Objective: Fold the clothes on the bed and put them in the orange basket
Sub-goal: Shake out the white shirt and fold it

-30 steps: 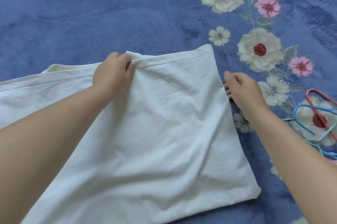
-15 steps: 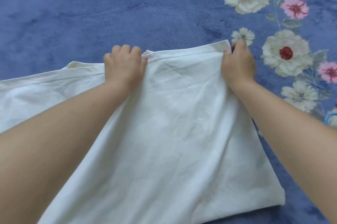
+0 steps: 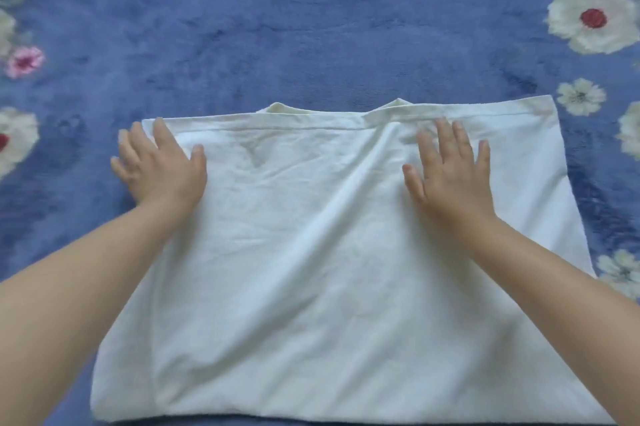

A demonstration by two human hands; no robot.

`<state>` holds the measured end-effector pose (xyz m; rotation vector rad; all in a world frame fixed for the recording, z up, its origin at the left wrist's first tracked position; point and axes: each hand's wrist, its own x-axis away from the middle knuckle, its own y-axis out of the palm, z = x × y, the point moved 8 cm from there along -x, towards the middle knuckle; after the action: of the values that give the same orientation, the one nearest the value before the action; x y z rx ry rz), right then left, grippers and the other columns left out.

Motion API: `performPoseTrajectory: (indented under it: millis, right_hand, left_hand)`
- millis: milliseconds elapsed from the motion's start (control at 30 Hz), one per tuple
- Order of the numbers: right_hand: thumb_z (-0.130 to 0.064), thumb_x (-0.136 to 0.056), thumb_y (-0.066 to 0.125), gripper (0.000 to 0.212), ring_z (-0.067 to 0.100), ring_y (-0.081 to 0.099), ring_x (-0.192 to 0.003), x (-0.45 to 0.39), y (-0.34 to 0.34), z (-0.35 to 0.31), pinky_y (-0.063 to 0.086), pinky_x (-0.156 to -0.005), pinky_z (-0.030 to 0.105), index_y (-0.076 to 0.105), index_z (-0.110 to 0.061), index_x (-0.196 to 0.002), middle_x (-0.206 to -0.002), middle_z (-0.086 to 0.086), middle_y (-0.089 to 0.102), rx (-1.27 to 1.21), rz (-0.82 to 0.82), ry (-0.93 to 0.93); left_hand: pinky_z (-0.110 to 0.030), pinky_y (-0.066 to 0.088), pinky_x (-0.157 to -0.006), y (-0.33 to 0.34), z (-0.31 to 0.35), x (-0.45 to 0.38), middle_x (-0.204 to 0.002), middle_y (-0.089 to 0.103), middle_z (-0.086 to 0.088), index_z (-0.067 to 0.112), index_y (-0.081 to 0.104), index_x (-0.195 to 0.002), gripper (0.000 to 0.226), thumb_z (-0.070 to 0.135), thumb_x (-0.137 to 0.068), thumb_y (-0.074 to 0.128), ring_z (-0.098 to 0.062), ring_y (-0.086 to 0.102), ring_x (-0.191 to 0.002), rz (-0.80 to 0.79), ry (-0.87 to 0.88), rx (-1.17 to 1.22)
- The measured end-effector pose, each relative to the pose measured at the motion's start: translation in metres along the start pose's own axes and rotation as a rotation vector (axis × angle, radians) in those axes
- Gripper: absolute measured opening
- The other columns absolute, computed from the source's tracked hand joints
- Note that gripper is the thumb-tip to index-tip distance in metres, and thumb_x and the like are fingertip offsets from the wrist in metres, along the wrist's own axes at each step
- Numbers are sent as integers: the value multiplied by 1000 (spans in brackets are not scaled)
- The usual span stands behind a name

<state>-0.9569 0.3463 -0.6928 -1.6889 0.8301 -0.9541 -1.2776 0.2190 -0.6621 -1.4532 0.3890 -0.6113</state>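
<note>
Fabric fills the space under both hands: a white garment [image 3: 311, 269], folded into a broad panel, lies flat on the blue floral bedspread [image 3: 311, 27]. The left hand [image 3: 162, 165] presses down with straight, spread fingers on the garment's far left corner, its outer fingers reaching past the cloth edge onto the bedspread. The right hand [image 3: 450, 169] lies flat, fingers splayed wide, on the cloth just short of the far hem, well in from the right edge. Between the two hands the fabric shows soft creases. Neither hand grips anything.
</note>
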Motion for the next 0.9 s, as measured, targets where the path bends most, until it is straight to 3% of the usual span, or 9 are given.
performPoseTrajectory:
  millis: [100,167,267,367,500,567,633,800,900]
  right_hand:
    - [-35,-85,33,58,49,46,-120,-11,3,-49,29,-91,70,56,3,-123,-132,29,48,23,54,-181]
    - [-35,-86,30,59,47,41,-125,-15,7,-78,23,-97,68,53,1,-127,-136,27,44,27,43,-241]
    - [-44,-84,15,70,38,24,-138,-16,12,-110,11,-106,63,41,-8,-139,-149,18,29,60,6,-310]
    - [-56,-73,-8,86,24,-3,-145,-18,26,-113,-6,-112,50,14,-23,-149,-157,4,0,125,-80,-256]
    - [-55,-92,10,63,18,-13,-143,-22,41,-105,-8,-113,44,1,-29,-149,-157,-2,-11,132,-157,-85]
    - [-47,-97,19,58,19,-12,-144,-22,41,-103,-8,-113,44,1,-29,-149,-157,-1,-11,140,-153,-50]
    - [-42,-97,22,57,21,-11,-144,-18,38,-106,-7,-114,45,2,-28,-149,-157,2,-10,125,-136,-28]
    - [-53,-82,7,72,22,-10,-144,30,49,-131,-7,-113,44,7,-26,-149,-157,4,-8,85,-193,-138]
    - [-57,-71,-3,85,22,-7,-144,77,63,-140,-9,-112,39,12,-26,-149,-157,4,-4,61,-241,-200]
  left_hand:
    - [-43,32,-98,4,-54,-19,-135,40,-24,-2,33,-134,63,38,-90,54,-38,36,-125,-106,-267,215]
    - [-35,37,-75,6,-61,-32,-99,58,-17,0,54,-105,32,28,-92,51,-32,50,-98,-100,-159,362]
    - [-32,16,-58,-11,-70,-41,-63,35,2,12,36,-65,33,20,-96,42,-20,35,-74,45,-72,481]
    - [-30,16,-58,-23,-70,-49,-61,30,4,17,23,-60,40,20,-98,38,-18,31,-67,121,-45,508]
    - [-29,22,-53,-6,-76,-56,-64,34,5,18,30,-64,36,24,-99,37,-18,35,-76,5,-169,498]
    - [-27,30,-63,9,-73,-48,-80,49,4,14,48,-86,24,32,-98,38,-23,44,-87,-111,-201,485]
    - [-27,32,-73,18,-81,-30,-107,53,-4,7,49,-112,39,41,-96,39,-26,49,-101,-203,-248,506]
    - [-26,36,-57,34,-124,38,-87,53,3,12,49,-90,31,43,-90,52,-13,49,-73,-455,-272,708]
    - [-25,44,-59,40,-150,87,-89,60,-2,17,52,-84,26,34,-78,70,-13,57,-72,-707,-323,949]
